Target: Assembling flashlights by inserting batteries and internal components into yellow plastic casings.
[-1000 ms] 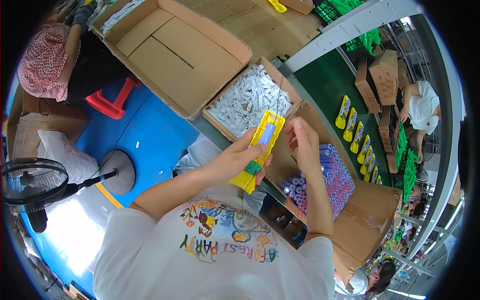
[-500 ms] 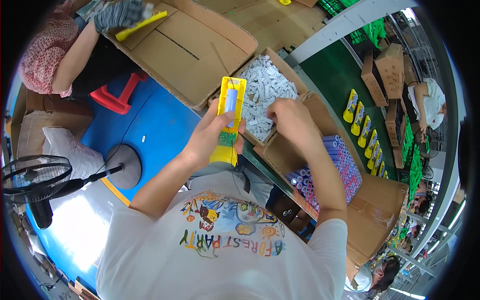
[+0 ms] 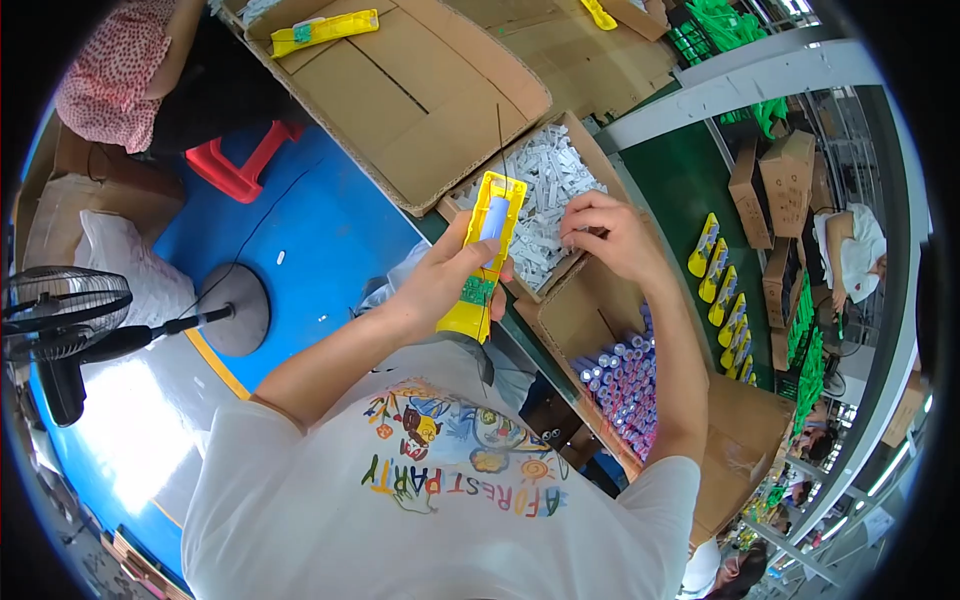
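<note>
My left hand (image 3: 435,285) is closed round a yellow plastic housing (image 3: 512,195), held tilted in front of my shirt. Inside the housing lie a blue cylindrical battery cell (image 3: 494,217), under my thumb, and a green circuit board (image 3: 477,290). A thin dark wire (image 3: 500,135) sticks up from its top end. My right hand (image 3: 620,240) hovers at the right side of a carton of small white plastic parts (image 3: 545,175). Its thumb and fingers are bent together in a pinch; whatever lies between the tips is too small to make out.
Beside my right forearm stands a carton of purple-wrapped cells (image 3: 625,385). A large carton (image 3: 400,90) at the back holds another yellow housing (image 3: 325,32). Several yellow housings (image 3: 705,245) line the green surface at right. A fan (image 3: 235,310) and red stool (image 3: 240,165) stand left.
The whole view has shifted. My right hand has lifted from among the white parts, its fingers bent. A co-worker's gloved hand has left the large carton, where a yellow housing now lies.
</note>
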Motion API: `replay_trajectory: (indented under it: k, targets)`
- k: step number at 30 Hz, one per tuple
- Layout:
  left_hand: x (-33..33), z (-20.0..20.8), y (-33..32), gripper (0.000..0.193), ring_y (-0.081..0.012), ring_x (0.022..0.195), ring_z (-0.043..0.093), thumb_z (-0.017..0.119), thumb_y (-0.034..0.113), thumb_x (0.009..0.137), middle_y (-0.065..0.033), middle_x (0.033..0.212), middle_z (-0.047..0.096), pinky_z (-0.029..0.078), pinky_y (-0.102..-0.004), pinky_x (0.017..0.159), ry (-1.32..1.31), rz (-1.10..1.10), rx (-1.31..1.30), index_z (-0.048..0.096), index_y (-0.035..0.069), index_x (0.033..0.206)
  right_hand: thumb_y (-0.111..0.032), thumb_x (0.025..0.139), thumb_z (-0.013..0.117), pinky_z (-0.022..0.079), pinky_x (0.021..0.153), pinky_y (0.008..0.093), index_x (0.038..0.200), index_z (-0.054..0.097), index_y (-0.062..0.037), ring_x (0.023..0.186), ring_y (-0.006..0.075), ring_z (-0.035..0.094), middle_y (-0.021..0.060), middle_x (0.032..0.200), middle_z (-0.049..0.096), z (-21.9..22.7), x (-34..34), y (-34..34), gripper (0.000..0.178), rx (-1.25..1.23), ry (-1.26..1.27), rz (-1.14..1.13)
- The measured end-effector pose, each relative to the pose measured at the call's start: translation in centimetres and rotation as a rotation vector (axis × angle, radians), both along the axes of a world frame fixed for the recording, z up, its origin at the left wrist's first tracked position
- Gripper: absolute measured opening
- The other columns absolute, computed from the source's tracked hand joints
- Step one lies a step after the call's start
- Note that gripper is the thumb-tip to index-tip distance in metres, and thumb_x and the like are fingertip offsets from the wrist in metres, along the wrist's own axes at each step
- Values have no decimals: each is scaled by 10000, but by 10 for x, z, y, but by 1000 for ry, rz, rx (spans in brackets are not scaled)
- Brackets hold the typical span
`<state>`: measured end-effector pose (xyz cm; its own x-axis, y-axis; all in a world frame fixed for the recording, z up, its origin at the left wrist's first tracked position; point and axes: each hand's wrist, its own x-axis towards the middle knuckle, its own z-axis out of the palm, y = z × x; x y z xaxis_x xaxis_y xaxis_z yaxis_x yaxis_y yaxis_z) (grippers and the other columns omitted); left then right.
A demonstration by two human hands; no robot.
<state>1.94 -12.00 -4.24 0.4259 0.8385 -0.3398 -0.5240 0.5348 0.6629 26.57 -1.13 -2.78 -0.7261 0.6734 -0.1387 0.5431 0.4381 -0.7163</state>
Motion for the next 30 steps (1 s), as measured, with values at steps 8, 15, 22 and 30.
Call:
replay_trajectory:
  k: [8, 15, 22, 30]
  targets:
    - [8, 3, 6, 474, -204, 618, 593, 427, 265, 975, -87, 893, 529, 499, -341, 599, 22, -40, -4, 265, 150, 1405, -30, 688, 717, 492, 784, 338, 828, 699, -44, 904, 257, 611, 78, 938, 621, 3, -20, -8, 142, 156, -329, -6]
    - [4, 2, 1, 472, -195, 628, 591, 429, 268, 974, -89, 900, 525, 503, -337, 600, -11, -28, -9, 264, 150, 1400, -20, 678, 719, 482, 790, 335, 865, 667, -36, 920, 241, 594, 73, 913, 594, 0, -15, 2, 195, 170, -324, 121]
    - [4, 5, 0, 447, -189, 642, 589, 437, 279, 967, -84, 906, 523, 515, -338, 588, 39, -104, -13, 289, 145, 1368, 20, 732, 728, 457, 700, 237, 883, 655, -28, 770, 114, 591, 30, 892, 651, 15, -5, -22, 174, 124, 213, -252]
    - [16, 0, -1, 437, -183, 626, 598, 437, 260, 954, -81, 904, 535, 505, -325, 580, 21, -140, 34, 293, 118, 1341, 17, 808, 695, 472, 747, 242, 999, 665, 9, 811, 109, 588, 36, 921, 660, 20, -11, -47, 194, 56, 386, -421]
